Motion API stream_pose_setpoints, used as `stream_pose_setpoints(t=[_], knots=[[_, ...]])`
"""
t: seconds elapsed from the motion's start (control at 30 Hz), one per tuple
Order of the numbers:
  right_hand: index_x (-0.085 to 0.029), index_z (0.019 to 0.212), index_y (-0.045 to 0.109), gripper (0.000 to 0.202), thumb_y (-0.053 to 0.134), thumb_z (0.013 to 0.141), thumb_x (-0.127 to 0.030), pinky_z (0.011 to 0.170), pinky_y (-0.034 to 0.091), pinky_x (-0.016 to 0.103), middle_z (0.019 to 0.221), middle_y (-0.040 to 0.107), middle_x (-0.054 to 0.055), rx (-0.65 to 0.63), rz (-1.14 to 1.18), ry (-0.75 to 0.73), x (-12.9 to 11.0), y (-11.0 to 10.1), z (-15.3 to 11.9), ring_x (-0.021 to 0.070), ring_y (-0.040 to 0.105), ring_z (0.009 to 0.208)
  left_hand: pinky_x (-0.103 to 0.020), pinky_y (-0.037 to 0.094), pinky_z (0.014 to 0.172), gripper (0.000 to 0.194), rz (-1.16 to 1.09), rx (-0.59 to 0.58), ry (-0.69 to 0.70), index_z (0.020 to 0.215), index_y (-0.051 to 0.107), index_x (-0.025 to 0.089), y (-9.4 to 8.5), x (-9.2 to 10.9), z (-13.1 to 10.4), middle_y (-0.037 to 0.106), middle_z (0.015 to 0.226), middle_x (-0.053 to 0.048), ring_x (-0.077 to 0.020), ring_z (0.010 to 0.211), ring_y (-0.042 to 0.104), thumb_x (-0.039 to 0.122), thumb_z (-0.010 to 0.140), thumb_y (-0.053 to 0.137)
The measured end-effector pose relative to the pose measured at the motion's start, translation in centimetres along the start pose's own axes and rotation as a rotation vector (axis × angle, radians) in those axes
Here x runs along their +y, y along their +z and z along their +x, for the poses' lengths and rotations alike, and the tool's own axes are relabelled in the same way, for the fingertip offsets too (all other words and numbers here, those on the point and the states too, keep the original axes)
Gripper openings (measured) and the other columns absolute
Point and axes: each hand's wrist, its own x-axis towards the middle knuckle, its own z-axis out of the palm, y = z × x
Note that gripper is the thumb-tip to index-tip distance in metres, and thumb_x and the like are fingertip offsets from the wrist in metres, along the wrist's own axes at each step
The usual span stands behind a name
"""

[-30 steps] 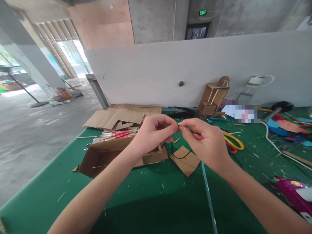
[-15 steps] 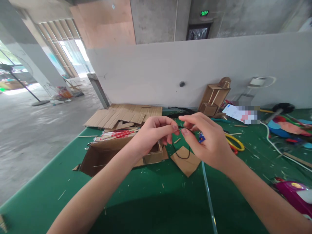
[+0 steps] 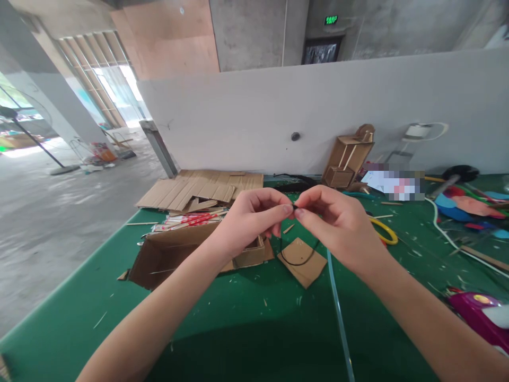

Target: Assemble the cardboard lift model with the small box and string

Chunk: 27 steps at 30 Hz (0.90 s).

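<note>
A thin black cord (image 3: 299,263) hangs in a loop below my fingers, in front of a square cardboard piece (image 3: 304,273). My left hand (image 3: 260,215) pinches the cord between thumb and index finger. Opposite it, my right hand (image 3: 336,223) pinches the same cord, its fingertips almost touching those of the left. A small dark bit of the cord shows between the two pinches. Behind my left wrist lies an open cardboard box (image 3: 170,254).
Flat cardboard sheets (image 3: 178,193) and red-and-white packets (image 3: 191,218) lie behind the box. A cardboard model (image 3: 345,159) leans near the wall. Yellow-handled scissors (image 3: 385,231), a clear blue strip (image 3: 338,307) and a magenta tool (image 3: 477,315) are to the right.
My right thumb and index finger have closed together on the cord beside my left fingertips. The hanging loop has become wider.
</note>
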Motion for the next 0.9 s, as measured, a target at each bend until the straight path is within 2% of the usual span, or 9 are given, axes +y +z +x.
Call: stream_pose_setpoints(t=[0.17, 0.47, 0.6, 0.73, 0.9], knots=[[-0.018, 0.082, 0.06, 0.005, 0.058, 0.083, -0.023, 0.04, 0.033, 0.019, 0.061, 0.052, -0.003, 0.046, -0.09, -0.009, -0.1, 0.1, -0.2, 0.006, 0.041, 0.048, -0.018, 0.038, 0.045, 0.014, 0.0, 0.0, -0.013, 0.079, 0.064, 0.016, 0.0, 0.0, 0.0, 0.053, 0.05, 0.004, -0.0058, 0.047, 0.049, 0.03, 0.081, 0.065], [-0.02, 0.079, 0.065, 0.006, 0.06, 0.08, -0.02, 0.04, 0.025, 0.02, 0.049, 0.031, -0.008, 0.14, -0.244, -0.162, 0.6, 0.4, -0.4, 0.0057, 0.028, 0.044, -0.017, 0.041, 0.047, 0.012, 0.028, 0.03, 0.022, 0.076, 0.063, 0.015, 0.2, 0.3, -0.1, 0.054, 0.054, 0.005, -0.0048, 0.048, 0.05, 0.026, 0.08, 0.065], [-0.021, 0.079, 0.069, 0.009, 0.06, 0.081, -0.021, 0.042, 0.027, 0.021, 0.048, 0.035, -0.007, 0.14, -0.274, -0.217, 0.9, 0.4, -0.4, 0.0059, 0.027, 0.044, -0.015, 0.04, 0.047, 0.01, 0.056, 0.026, 0.049, 0.077, 0.063, 0.014, 0.2, 0.5, -0.2, 0.055, 0.057, 0.005, -0.0035, 0.049, 0.049, 0.024, 0.081, 0.064], [-0.021, 0.085, 0.069, 0.01, 0.059, 0.084, -0.024, 0.043, 0.031, 0.022, 0.052, 0.043, -0.005, 0.114, -0.204, -0.178, 0.9, 0.3, -0.4, 0.0071, 0.033, 0.045, -0.014, 0.041, 0.048, 0.011, 0.067, 0.011, 0.063, 0.077, 0.062, 0.014, 0.2, 0.6, -0.3, 0.055, 0.057, 0.004, -0.0034, 0.05, 0.05, 0.024, 0.082, 0.063], [-0.022, 0.09, 0.059, 0.009, 0.059, 0.082, -0.019, 0.04, 0.026, 0.021, 0.054, 0.033, -0.008, 0.078, -0.126, -0.201, 0.5, 0.1, -0.5, 0.0066, 0.028, 0.044, -0.016, 0.044, 0.052, 0.012, 0.029, -0.033, 0.051, 0.08, 0.059, 0.015, 0.3, 0.6, -0.4, 0.057, 0.061, 0.003, -0.0048, 0.054, 0.053, 0.026, 0.085, 0.061]])
